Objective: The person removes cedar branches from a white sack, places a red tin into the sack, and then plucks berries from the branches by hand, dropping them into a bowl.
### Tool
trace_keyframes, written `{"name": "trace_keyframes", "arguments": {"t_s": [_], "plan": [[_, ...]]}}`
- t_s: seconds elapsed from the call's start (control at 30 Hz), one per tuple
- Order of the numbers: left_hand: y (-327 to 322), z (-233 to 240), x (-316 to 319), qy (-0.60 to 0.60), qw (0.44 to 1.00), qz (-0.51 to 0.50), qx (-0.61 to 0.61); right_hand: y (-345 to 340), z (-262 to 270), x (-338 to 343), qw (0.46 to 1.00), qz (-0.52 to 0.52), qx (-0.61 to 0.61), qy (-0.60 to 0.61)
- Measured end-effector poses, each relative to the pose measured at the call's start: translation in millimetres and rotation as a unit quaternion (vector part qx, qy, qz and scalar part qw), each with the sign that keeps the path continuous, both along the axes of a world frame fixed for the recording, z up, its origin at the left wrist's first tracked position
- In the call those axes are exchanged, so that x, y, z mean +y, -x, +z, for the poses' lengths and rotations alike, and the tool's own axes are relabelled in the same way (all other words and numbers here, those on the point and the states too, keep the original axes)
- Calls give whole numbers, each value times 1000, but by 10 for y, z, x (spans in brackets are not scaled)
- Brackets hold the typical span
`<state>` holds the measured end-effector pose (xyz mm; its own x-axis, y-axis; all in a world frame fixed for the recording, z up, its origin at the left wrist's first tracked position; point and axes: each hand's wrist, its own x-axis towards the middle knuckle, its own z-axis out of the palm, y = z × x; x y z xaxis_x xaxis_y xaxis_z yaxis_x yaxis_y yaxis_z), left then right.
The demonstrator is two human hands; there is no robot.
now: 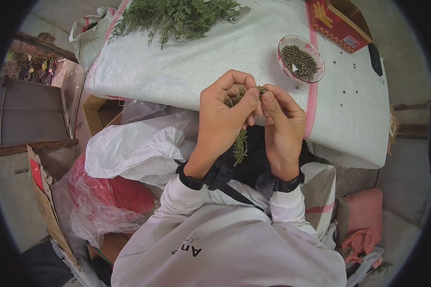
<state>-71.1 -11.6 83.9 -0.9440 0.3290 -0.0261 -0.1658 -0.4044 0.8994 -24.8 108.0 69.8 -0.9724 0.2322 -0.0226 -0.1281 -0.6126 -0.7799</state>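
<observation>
My left hand (224,107) is closed around a green conifer sprig (240,149), whose leafy end hangs below the palm. Small brownish round pieces show between its curled fingers. The thumb and fingertips of my right hand (283,120) pinch the sprig's tip, close against the left thumb. Beyond the right hand stands a small pink-and-white bowl (287,73) holding many round brown seeds or cones (300,59) and a white scrap. Farther off, a heap of cut conifer branches (179,18) lies on a white woven sack sheet (165,75).
A red cardboard box (339,27) stands behind the bowl, near a black object (374,59). Several loose round pieces (344,92) dot the sheet. A metal object (240,15) touches the branches. White plastic sacking (136,147) and a red bag (125,195) lie at my left, a pink sack (361,211) at my right.
</observation>
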Motion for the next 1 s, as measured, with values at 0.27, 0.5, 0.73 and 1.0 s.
{"name": "trace_keyframes", "arguments": {"t_s": [0.27,0.5,0.73,1.0], "plan": [[-7,-5,2,-12,1000,5,8,6,-117,-27,997,-56,-16,-58],[14,-54,-18,-9,1000,5,19,18,-91,-90,994,-81,-38,-64],[19,-78,-12,-6,1000,8,14,46,-172,-90,996,-71,-46,-38],[65,-99,-8,-1,1000,3,7,100,-216,-75,997,-63,-48,-26]]}}
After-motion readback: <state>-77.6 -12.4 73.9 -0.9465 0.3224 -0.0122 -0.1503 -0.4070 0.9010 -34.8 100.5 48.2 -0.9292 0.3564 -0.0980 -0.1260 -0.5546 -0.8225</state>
